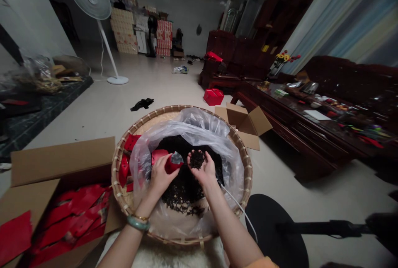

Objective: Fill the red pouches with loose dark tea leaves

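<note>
My left hand [162, 175] is closed round a small red packet [171, 166], whose silvery mouth gapes toward the right. Cupped palm up, my right hand [203, 169] holds a small heap of dark dried leaves [197, 159] just beside that mouth. Both hands are over a clear plastic bag [231, 152], spread wide inside a round woven bamboo basket [248, 168]. More of the same dark leaves lie in the bag under my hands. Several red packets [124, 167] rest in the basket's left side, outside the bag.
At the left stands an open carton [62, 156] with many red packets. Another open carton [259, 121] and a red box [213, 97] are past the basket. A black round stand base [273, 235] is at right, a white fan [117, 80] farther back, a long wooden table [280, 114] at right.
</note>
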The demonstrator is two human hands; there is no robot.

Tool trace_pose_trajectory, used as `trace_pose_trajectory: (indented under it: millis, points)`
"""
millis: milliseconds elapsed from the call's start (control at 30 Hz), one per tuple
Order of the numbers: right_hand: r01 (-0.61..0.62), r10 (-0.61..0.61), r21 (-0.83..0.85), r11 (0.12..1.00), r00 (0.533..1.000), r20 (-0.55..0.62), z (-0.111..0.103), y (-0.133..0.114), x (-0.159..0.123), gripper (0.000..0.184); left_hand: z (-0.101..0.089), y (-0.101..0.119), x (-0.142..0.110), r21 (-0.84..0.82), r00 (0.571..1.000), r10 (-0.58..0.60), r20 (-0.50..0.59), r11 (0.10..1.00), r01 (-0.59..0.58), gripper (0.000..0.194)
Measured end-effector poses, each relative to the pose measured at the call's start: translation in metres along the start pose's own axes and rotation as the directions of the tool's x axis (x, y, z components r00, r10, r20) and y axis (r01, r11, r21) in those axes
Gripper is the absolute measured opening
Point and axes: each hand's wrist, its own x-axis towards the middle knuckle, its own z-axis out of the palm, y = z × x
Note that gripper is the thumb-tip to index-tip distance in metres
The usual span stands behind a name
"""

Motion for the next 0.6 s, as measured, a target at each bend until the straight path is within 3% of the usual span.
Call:
trace_pose_trajectory:
  millis: [300,433,600]
  points:
    - [0.302,-0.287,-0.142,0.943,0.951,0.115,0.034,-0.002,-0.011,0.026,0.016,0.014,-0.004,0.03,0.998,0.001,0.061,1.0,-0.003,0.049]
    - [0.439,-0.423,-0.177,0.881,0.898,0.122,0.043,0.004,-0.007,0.025,0.023,0.02,0.0,0.019,0.998,-0.008,0.066,1.0,0.007,0.047]
    - [0.527,-0.477,-0.366,0.767,0.85,0.223,0.051,0.01,-0.004,0.034,0.028,0.022,0.007,0.04,0.998,-0.048,0.044,0.998,0.046,0.048]
